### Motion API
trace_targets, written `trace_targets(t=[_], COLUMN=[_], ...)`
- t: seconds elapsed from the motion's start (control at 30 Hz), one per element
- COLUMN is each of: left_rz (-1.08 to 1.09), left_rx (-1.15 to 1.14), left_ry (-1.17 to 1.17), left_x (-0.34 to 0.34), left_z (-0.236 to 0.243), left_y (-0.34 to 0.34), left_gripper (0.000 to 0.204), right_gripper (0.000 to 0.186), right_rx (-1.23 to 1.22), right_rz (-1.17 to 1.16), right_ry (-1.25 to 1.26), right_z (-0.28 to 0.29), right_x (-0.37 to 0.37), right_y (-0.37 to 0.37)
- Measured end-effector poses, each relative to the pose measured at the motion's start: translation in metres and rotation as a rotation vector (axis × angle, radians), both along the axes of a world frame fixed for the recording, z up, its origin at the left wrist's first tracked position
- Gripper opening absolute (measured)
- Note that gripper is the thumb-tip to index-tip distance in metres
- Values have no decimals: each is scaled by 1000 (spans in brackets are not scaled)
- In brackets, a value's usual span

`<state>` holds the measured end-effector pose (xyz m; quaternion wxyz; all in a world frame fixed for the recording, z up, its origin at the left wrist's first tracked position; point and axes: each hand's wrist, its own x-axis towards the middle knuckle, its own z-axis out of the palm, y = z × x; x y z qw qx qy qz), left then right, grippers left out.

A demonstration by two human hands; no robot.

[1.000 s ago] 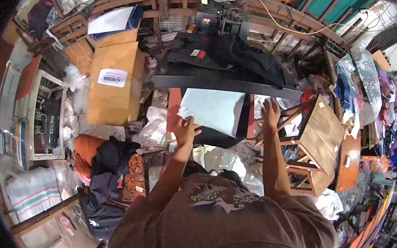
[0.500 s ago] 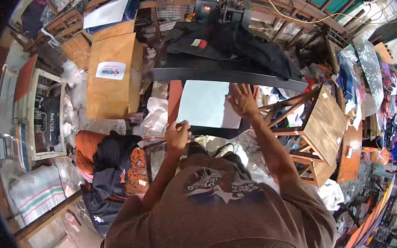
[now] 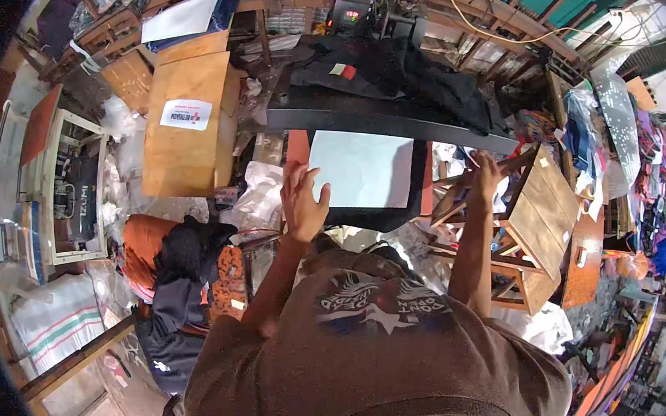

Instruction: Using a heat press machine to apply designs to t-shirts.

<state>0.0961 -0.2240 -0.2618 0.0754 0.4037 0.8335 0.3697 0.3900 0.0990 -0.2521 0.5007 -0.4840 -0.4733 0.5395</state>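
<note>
A white sheet (image 3: pixel 361 169) lies flat on black cloth (image 3: pixel 378 217) over a reddish board (image 3: pixel 297 148). At the sheet's left edge is my left hand (image 3: pixel 304 203), fingers spread, holding nothing. My right hand (image 3: pixel 488 175) is off the sheet, close to the right end of a long black bar (image 3: pixel 389 122). Its fingers are curled, with a small pale thing at their tips that I cannot make out. Just beyond the sheet, black fabric (image 3: pixel 392 70) with a red and white tag covers the top of the machine behind the bar.
A small box with a red lit display (image 3: pixel 351 15) stands at the back. To the left is a wooden cabinet (image 3: pixel 183 146); a wooden stool (image 3: pixel 538 216) on its side is at the right. Dark clothes (image 3: pixel 183 278) are heaped at the near left.
My right hand has left the sheet and moved right, to the bar's end. My left hand has let go of the sheet's lower left corner, risen a little and opened its fingers.
</note>
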Motion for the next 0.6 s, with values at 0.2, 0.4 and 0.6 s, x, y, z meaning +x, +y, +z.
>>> trace_targets(t=[0.2, 0.4, 0.6], left_rz=[-296, -359, -260], left_rx=[-113, -170, -108], left_ry=[339, 372, 295], left_x=[-20, -28, -23], left_z=[-15, -37, -35], left_y=[50, 60, 52], left_gripper=[73, 83, 80], right_gripper=[28, 27, 50], right_rx=[314, 944, 1426], right_rz=[-214, -73, 131], right_ry=[70, 50, -356], right_z=[177, 364, 465], right_x=[-6, -81, -171], right_y=[-41, -51, -24])
